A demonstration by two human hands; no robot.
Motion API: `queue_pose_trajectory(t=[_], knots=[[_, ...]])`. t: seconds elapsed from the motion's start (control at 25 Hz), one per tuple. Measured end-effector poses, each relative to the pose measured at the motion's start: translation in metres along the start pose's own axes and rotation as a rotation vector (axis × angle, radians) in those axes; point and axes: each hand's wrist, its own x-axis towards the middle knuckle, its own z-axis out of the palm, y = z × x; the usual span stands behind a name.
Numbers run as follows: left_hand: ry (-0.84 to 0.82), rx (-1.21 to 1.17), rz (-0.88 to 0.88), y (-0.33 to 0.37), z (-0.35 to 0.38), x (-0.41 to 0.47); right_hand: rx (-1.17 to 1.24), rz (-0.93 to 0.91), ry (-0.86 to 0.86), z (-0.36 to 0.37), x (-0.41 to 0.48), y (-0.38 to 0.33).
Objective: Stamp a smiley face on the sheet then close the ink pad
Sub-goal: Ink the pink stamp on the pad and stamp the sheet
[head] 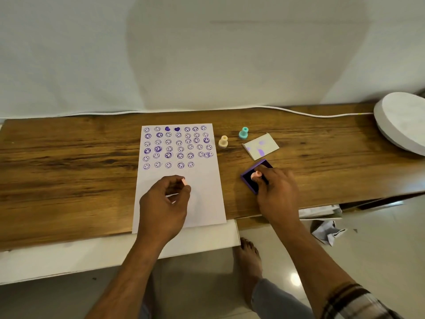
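Observation:
A white sheet (pixel 207 192) with several rows of purple smiley prints lies on the wooden table (pixel 69 162). Over its blank lower part my left hand (pixel 164 203) hovers, fingers pinched on a small pink piece (pixel 184 181), perhaps a stamp cap. To the right of the sheet sits the open purple ink pad (pixel 247 179). My right hand (pixel 276 192) holds a pink stamp (pixel 256 175) with its tip down on the pad's dark surface. The pad's white lid (pixel 261 147), smeared with purple, lies apart just behind it.
A cream stamp (pixel 223 141) and a teal stamp (pixel 243 132) stand upright between sheet and lid. A round white disc (pixel 402 123) leans at the far right, with a white cable (pixel 299 112) along the back edge. Crumpled paper (pixel 326 231) lies on the floor.

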Motion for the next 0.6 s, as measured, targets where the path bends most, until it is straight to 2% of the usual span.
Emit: queue_pose_trajectory(t=[0.28,0.44,0.52,0.6], knots=[[-0.029,0.259,0.122,-0.011,-0.006,-0.001,-0.021,0.097,-0.002,0.005,0.002,-0.004],[-0.074,0.36,0.141,-0.013,-0.007,-0.001,-0.056,0.071,-0.02,-0.004,0.001,-0.008],[-0.074,0.389,0.163,-0.016,-0.007,0.002,0.109,0.012,0.014,-0.008,0.002,-0.027],[-0.069,0.407,0.181,-0.018,-0.008,0.005,0.349,-0.011,-0.03,0.0,0.009,-0.061]])
